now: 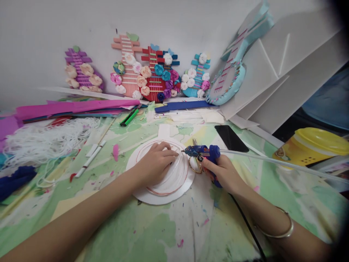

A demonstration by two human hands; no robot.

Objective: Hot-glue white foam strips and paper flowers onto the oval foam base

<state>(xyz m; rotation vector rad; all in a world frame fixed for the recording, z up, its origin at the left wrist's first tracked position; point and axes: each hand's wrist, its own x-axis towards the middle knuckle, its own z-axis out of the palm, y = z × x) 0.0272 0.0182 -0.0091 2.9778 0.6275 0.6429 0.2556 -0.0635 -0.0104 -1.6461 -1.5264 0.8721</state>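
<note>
1. The left hand (160, 162) lies on the white round piece (163, 199), with its fingers close together and bent a little. Whether they pinch something, I cannot tell.
2. The right hand (225, 173) is closed around a blue glue gun (214, 153). Its nozzle points to the left hand's fingertips, and a clear rod (267, 158) comes out from its back.
3. The round piece is flat on the tabletop (152, 236), between the two forearms, and a plain white strip (164, 130) reaches out from its far side.
4. What seems done: the shape is cut, reddish curved lines are on its face, and white material (174, 178) covers a part inside them.
5. The outer border is bare white. No flower or coloured strip is on the piece, while the guitar-like shapes (156, 82) by the wall carry both. So I judge this piece to be at an early stage.
6. Scissors (194, 142) lie just beside the gun; a black phone (231, 138) lies farther back.
</note>
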